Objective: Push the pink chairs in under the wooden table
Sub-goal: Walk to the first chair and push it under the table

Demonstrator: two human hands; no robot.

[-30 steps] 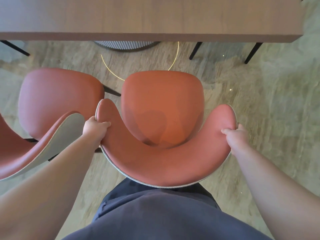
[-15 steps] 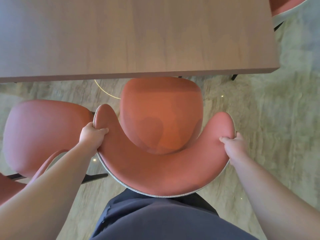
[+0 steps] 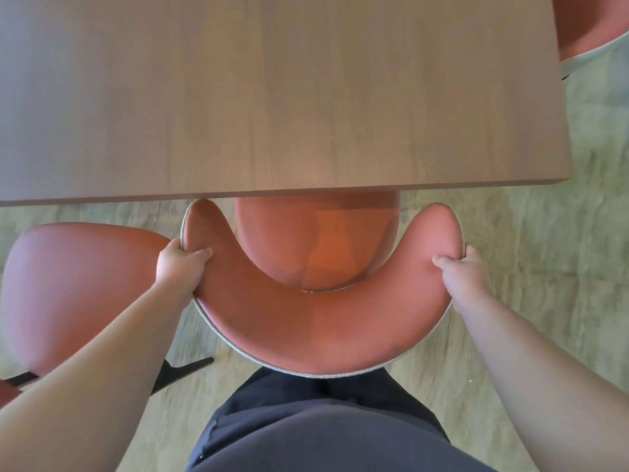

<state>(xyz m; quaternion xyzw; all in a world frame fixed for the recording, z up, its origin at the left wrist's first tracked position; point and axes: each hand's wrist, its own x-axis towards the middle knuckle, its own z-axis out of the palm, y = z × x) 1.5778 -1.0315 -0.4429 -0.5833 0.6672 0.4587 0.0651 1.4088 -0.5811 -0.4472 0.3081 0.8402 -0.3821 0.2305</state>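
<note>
You are gripping the chair point(image 3: 323, 321) by the two horns of its curved backrest: your left hand point(image 3: 180, 267) is closed around the left horn, thumb lying over the padded front, and your right hand point(image 3: 466, 270) is closed around the right horn the same way. The chair is sitting straight ahead of you, between your body and the table point(image 3: 272, 97), with its seat pointing away from you. The front half of the seat is already lying under the table edge; the rear half and the whole backrest are showing on your side of that edge.

The relation to watch is the horns against the table edge. Both tips are sitting just beside the edge, the left one looking almost under it. The backrest is running side to side, roughly parallel to the edge, and your hands are about level with each other, so neither is leading. Any further push should be going straight away from you, and probably not far, since your knuckles are nearing the edge.

You are not seeing the chair's legs or the table's legs; the tabletop is hiding everything beneath it, so whether the seat is about to meet anything there cannot be told. A second chair point(image 3: 85, 284), left of the one you are holding, is standing clear of the table, partly covered by your left forearm. A third chair point(image 3: 585, 25) is cut off beyond the table's far right corner.
</note>
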